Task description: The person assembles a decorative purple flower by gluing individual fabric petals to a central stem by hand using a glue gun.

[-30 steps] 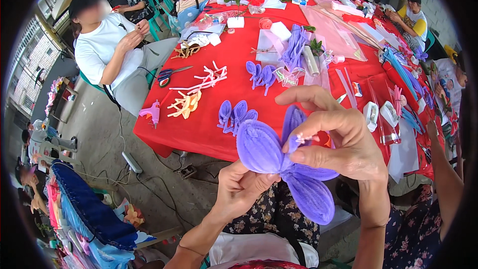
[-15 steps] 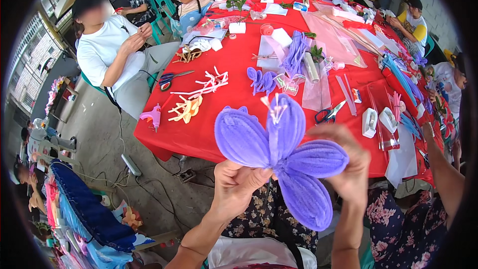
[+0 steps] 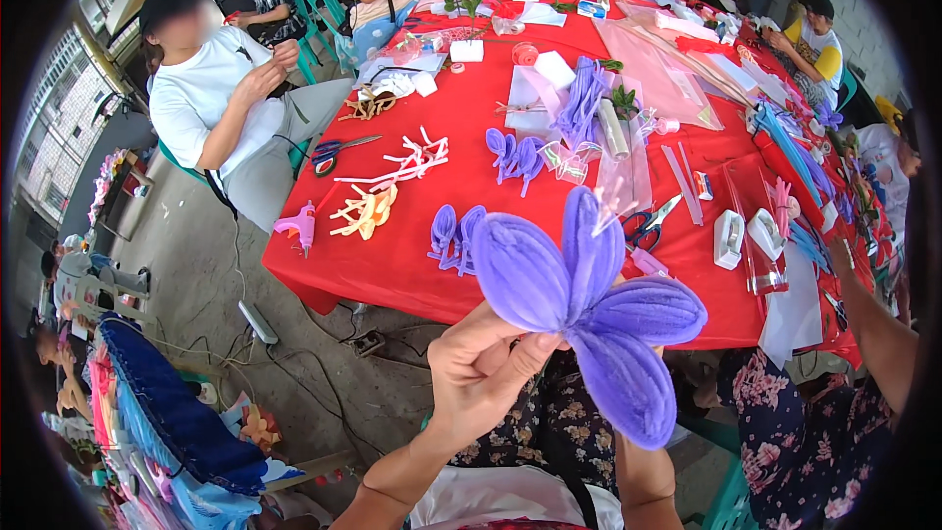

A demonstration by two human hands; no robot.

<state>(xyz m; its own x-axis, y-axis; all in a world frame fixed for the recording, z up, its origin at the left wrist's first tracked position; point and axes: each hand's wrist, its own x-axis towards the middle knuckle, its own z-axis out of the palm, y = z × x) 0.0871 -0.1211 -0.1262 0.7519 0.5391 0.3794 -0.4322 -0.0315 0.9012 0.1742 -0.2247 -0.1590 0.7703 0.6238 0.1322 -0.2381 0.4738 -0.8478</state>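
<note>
Red cloth covers the long table [image 3: 461, 177], strewn with purple petals [image 3: 454, 236], scissors [image 3: 653, 226] and a pink glue gun [image 3: 297, 226]; below its near edge the left hand [image 3: 481, 378] pinches the base of a purple flower [image 3: 589, 304], fingers closed tight on it. From that grip the flower fans toward two o'clock, its longest petals running from twelve to five. Only the right forearm [image 3: 643, 476] shows at six o'clock behind the lowest petal, so I cannot tell that hand's grip.

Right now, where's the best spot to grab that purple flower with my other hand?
Judging by its shape, pinch the purple flower at the centre where its petals meet, just above the left hand, coming from below right; the fuzzy petals fan outward and look easy to bend.
</note>
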